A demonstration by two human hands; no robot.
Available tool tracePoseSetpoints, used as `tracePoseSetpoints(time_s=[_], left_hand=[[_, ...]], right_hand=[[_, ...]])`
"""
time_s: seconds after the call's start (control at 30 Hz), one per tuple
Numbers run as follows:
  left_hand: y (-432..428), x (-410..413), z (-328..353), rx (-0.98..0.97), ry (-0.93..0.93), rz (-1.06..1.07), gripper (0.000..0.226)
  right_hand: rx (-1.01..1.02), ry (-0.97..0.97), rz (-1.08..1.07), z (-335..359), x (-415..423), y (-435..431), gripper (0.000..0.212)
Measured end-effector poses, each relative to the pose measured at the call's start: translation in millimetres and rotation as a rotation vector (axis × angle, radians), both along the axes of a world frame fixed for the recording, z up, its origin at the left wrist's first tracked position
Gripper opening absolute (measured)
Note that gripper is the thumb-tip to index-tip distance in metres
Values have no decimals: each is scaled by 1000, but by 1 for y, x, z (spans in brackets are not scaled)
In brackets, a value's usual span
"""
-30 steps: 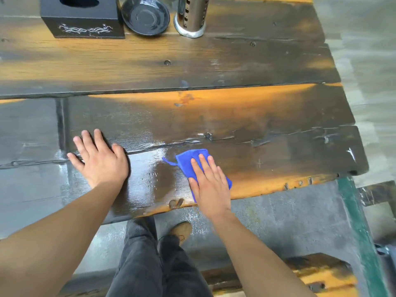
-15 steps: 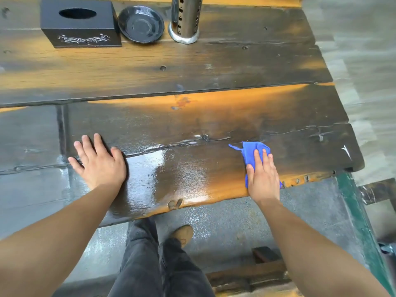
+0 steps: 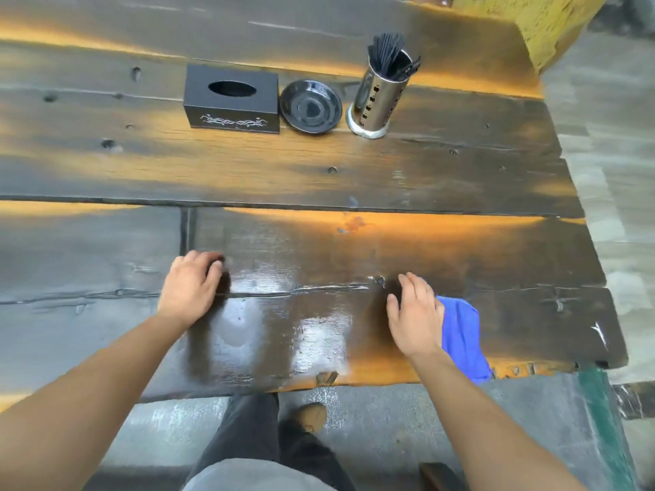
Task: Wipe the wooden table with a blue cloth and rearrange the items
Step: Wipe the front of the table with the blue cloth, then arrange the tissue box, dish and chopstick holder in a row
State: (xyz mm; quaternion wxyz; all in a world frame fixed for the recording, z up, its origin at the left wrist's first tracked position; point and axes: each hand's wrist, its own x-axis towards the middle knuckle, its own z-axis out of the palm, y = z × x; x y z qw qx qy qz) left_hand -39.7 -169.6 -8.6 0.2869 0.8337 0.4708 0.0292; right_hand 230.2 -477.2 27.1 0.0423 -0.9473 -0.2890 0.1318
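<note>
Both hands are resting on the table point(image 3: 443, 178) near its front edge. The left hand point(image 3: 193, 288) is lying loose, fingers curled, holding nothing. The right hand point(image 3: 418, 318) is sitting on the left part of the cloth point(image 3: 462, 340), covering it; can't tell if it's gripping. Box point(image 3: 232, 99), dish point(image 3: 311, 106) and holder point(image 3: 379, 92) are lining up far back.

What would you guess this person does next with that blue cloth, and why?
Probably slide the right hand and blue cloth away toward the farther planks. The near plank of the wooden table gleams wet, while the wood farther off looks dull, and the left hand is braced flat.
</note>
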Motion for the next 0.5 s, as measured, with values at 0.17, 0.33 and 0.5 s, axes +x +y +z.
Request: tracePoseSetpoints(time_s=[0.17, 0.33, 0.5], left_hand=[[59, -4, 11, -214, -40, 150, 37], [114, 5, 12, -84, -37, 145, 26], [157, 17, -1, 74, -25, 126, 52]], right_hand=[[62, 80, 209, 16, 5, 120, 48], [104, 94, 359, 31, 24, 245, 53], [137, 69, 439, 35, 45, 357, 63]])
